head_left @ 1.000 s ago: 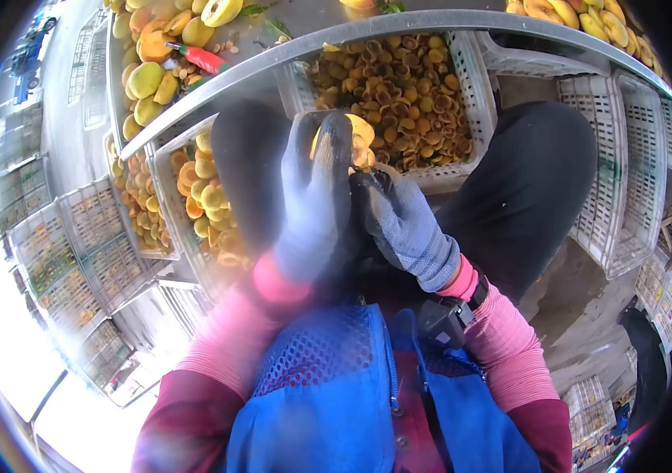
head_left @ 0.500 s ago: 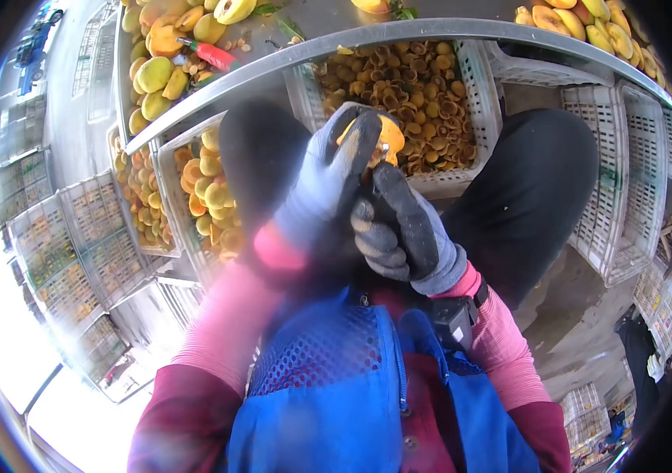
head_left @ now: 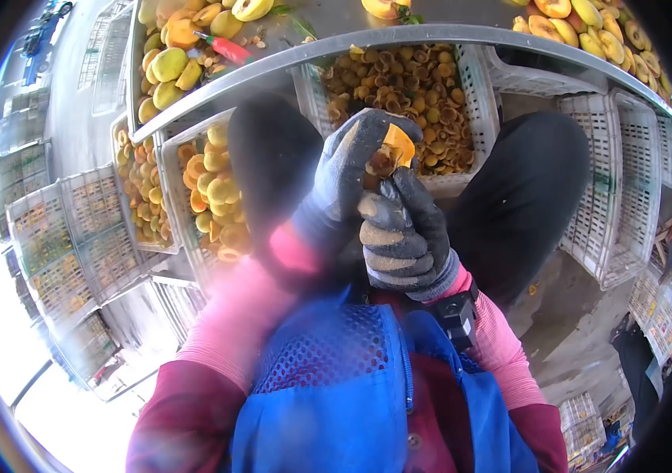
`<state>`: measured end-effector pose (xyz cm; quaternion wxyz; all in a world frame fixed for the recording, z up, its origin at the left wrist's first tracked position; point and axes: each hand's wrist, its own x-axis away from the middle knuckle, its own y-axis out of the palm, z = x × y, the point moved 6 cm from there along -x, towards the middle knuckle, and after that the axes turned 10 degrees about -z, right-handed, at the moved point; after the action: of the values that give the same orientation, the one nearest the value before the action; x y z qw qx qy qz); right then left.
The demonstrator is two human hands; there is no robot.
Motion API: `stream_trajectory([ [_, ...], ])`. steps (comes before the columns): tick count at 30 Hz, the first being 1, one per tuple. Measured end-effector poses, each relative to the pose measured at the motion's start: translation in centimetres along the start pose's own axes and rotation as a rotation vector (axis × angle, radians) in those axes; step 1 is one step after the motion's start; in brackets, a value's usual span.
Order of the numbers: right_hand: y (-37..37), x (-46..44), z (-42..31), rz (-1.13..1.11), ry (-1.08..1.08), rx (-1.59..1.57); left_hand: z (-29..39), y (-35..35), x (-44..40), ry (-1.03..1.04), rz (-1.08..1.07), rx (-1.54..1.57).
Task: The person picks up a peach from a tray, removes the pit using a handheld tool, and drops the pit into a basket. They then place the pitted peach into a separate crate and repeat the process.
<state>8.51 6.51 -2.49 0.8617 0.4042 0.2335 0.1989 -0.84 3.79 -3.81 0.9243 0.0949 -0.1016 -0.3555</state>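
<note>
head: left knit-gloved fingers grip curved orange fruit; right fingers curl, contents unclear.

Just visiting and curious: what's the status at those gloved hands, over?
Left hand holding cut fruit. Right hand curled shut close by, any tool inside hard to make out. Nothing visibly blocking; crate of fruit pieces beyond.

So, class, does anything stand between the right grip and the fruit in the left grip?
Nothing visible blocks it: the right grip is at the lower edge of the fruit, which the left grip holds. Whether the right grip holds anything, I can't tell.
</note>
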Motion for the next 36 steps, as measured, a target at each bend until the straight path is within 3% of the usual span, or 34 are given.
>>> stream_trajectory([
  [2,0.3,-0.2,-0.1,-0.060,0.013,0.065,-1.2,-0.8,0.6,-0.065,0.118,0.181],
  [4,1.3,-0.5,-0.1,-0.236,0.038,0.170,-3.4,-1.6,1.4,-0.228,0.373,0.696],
  [6,0.9,-0.2,-1.5,-0.099,-0.073,0.272,0.8,-1.6,2.9,0.079,0.406,-0.038],
  [8,-1.8,0.7,-2.3,0.206,-0.184,0.169,-1.2,-2.2,3.8,-0.238,0.410,0.690],
  [9,-2.1,0.9,-2.2,0.181,-0.151,0.162,-0.9,-4.2,4.2,-0.077,0.389,0.423],
  [11,-2.5,0.6,-2.4,0.119,-0.085,0.160,3.0,-6.5,7.3,0.119,0.588,-0.214],
  [12,-2.5,0.4,-2.2,0.089,-0.050,0.163,5.4,-7.7,8.6,0.203,0.520,-0.777],
  [13,-2.2,0.3,-1.9,0.056,-0.020,0.169,7.0,-9.3,10.2,0.242,0.483,-1.148],
  [14,-1.8,0.2,-2.0,0.021,0.009,0.184,7.6,-11.5,11.6,0.172,0.470,-1.194],
  [15,-1.7,0.3,-2.0,0.071,0.015,0.202,6.3,-15.5,13.1,0.001,0.508,-0.588],
  [16,-1.9,0.5,-2.0,0.088,0.023,0.211,7.4,-15.5,13.6,-0.357,0.468,-1.170],
  [18,-2.6,0.5,-2.4,0.118,0.046,0.226,7.1,-18.2,14.8,-0.827,0.410,-1.691],
  [21,-3.0,0.6,-3.0,0.346,0.062,0.399,9.0,-15.2,10.0,-0.494,0.564,-1.279],
  [24,-2.8,0.7,-3.8,0.488,0.001,0.487,10.4,-8.4,0.6,-0.148,0.407,-1.268],
  [25,-3.0,0.8,-4.1,0.496,-0.037,0.463,9.7,-8.1,-2.5,-0.219,0.440,-1.231],
  [27,-3.1,1.2,-5.0,0.514,-0.115,0.437,9.6,-5.9,-8.7,0.122,0.405,-1.405],
  [30,-3.3,1.8,-5.9,0.547,-0.182,0.458,5.3,-6.0,-16.6,-0.057,0.150,-1.656],
  [32,-3.2,2.0,-6.8,0.570,-0.172,0.532,5.1,-5.7,-18.6,-0.017,-0.048,-1.435],
  [34,-1.5,2.3,-8.0,0.822,-0.404,0.742,6.8,-4.8,-17.8,-0.091,-0.038,-1.318],
  [35,-0.4,2.6,-8.6,0.948,-0.521,0.847,7.1,-4.2,-16.5,-0.025,0.010,-1.176],
  [36,0.7,2.6,-9.5,0.909,-0.599,0.953,7.5,-3.5,-15.2,0.047,0.050,-1.034],
])
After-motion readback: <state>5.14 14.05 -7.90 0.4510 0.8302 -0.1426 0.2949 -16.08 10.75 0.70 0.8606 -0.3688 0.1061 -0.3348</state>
